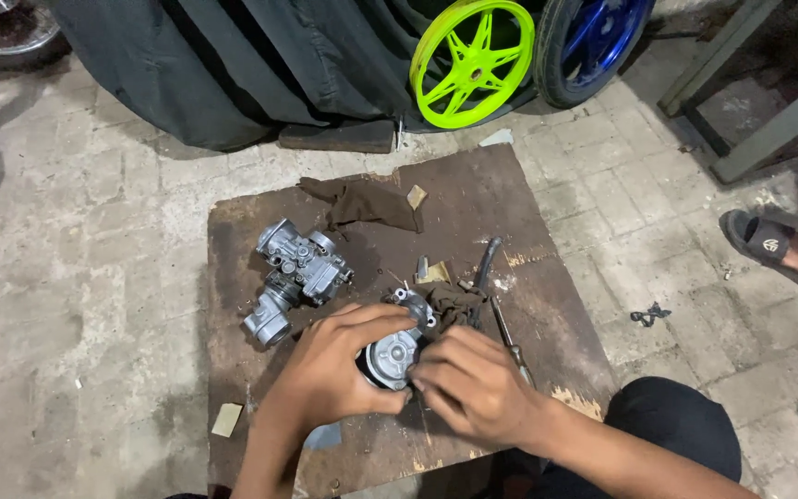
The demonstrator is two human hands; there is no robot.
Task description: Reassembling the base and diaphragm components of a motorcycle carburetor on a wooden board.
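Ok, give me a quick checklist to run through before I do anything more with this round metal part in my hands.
1. Left hand grips round metal part: ok.
2. Right hand on the part's edge: ok.
3. Part over the wooden board, not the floor: ok.
4. Carburetor apart from the hands: ok.
5. Screwdriver lies beside the right hand: ok.
6. Small loose pieces inside the part: cannot tell.
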